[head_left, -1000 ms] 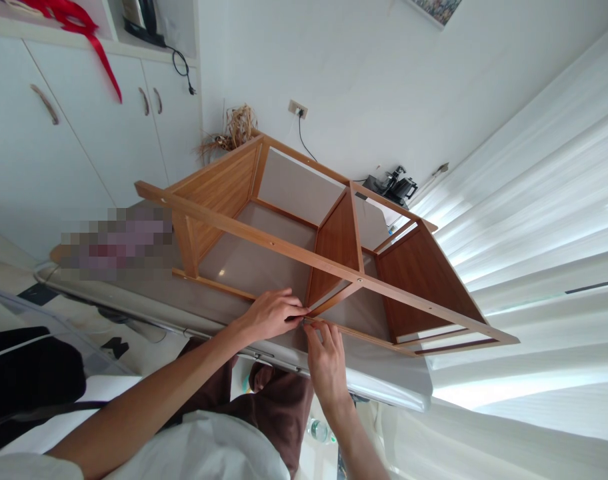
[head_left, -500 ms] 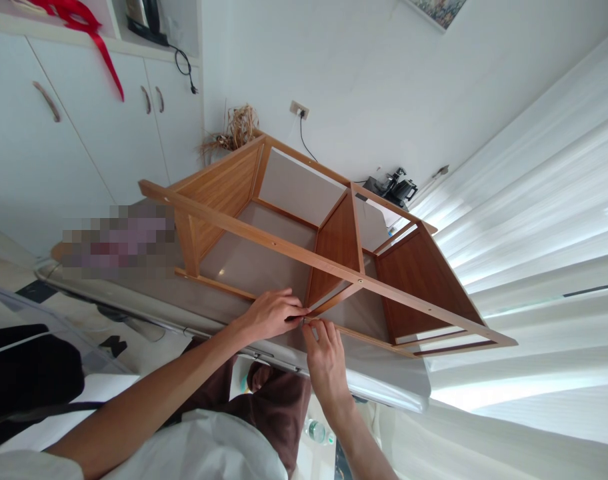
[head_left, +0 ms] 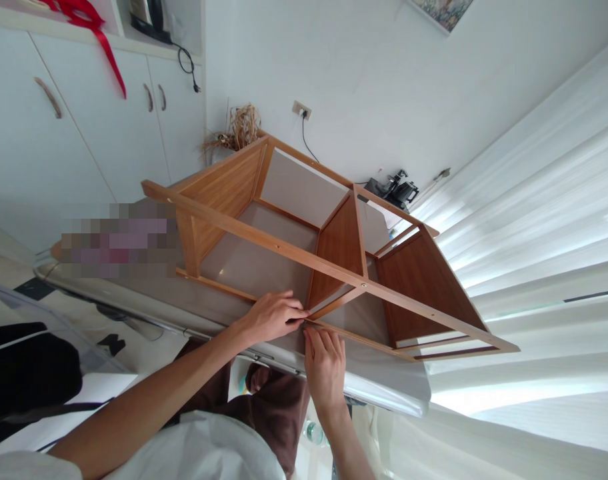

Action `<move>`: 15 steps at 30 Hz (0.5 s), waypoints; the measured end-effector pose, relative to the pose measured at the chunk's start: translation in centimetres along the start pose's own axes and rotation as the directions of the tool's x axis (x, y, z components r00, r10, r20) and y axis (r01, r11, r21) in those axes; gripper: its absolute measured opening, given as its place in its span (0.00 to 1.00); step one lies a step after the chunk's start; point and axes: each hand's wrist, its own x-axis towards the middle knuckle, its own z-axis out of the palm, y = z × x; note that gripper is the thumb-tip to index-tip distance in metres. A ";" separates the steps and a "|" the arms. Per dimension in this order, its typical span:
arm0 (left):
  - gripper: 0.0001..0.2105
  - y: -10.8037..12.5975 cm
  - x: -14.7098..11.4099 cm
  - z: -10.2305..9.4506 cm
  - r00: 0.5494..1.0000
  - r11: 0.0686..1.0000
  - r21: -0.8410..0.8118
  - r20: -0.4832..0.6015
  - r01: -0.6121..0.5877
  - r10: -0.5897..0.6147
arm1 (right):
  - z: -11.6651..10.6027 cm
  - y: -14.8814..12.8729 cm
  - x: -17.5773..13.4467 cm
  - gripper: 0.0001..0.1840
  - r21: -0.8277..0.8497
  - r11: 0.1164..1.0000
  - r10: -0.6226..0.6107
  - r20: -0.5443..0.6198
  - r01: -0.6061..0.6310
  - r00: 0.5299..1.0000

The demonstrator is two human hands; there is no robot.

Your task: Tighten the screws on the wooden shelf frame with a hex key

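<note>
A wooden shelf frame (head_left: 319, 264) lies on its side on the table, with solid panels at both ends and a middle panel (head_left: 338, 243) between them. My left hand (head_left: 271, 317) rests on the lower rail, its fingertips pinched together where that rail meets the middle panel. Just beside it, my right hand (head_left: 327, 360) has its thumb and fingers drawn together at the outer side of the same joint. Anything small between the right fingertips is too hidden to make out.
The table (head_left: 394, 383) has a rounded, shiny near edge. Behind the frame are dried plants (head_left: 244, 127) and a black appliance (head_left: 403, 192) by the wall. White cabinets (head_left: 84, 127) stand at left, pale curtains (head_left: 549, 233) at right. A plastic bottle (head_left: 314, 432) is down below.
My right hand has shifted slightly down, away from the rail joint. My left hand keeps its place on the frame. The view has moved very little.
</note>
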 end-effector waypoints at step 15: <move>0.10 0.0 0.0 0.1 1.000 1.000 -0.019 -0.006 0.012 -0.012 | -0.1 0.1 -0.8 0.12 0.023 0.999 0.050 -0.068 -0.049 0.996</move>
